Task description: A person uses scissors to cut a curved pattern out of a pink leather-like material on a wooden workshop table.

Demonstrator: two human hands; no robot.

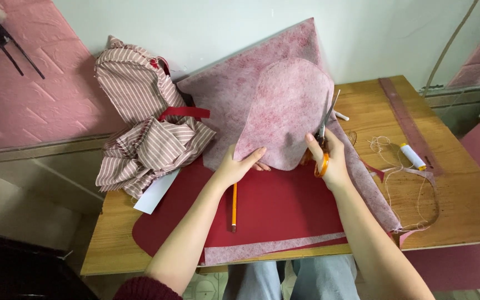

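Note:
My right hand (329, 158) grips orange-handled scissors (324, 139) whose blades point up along the right edge of a rounded pink speckled fabric piece (287, 108). My left hand (240, 164) pinches the lower left edge of that rounded piece and holds it lifted. Beneath it lie a larger pink speckled sheet (223, 89) and a dark red fabric (273, 205). An orange pencil (234, 206) rests on the red fabric just under my left wrist.
A wooden table (462, 189) holds a heap of striped cloth (140, 128) at the left, a white paper (155, 191), a yellow-white thread spool (413, 156) with loose thread (412, 194) at the right, and a long pinkish ruler (406, 119).

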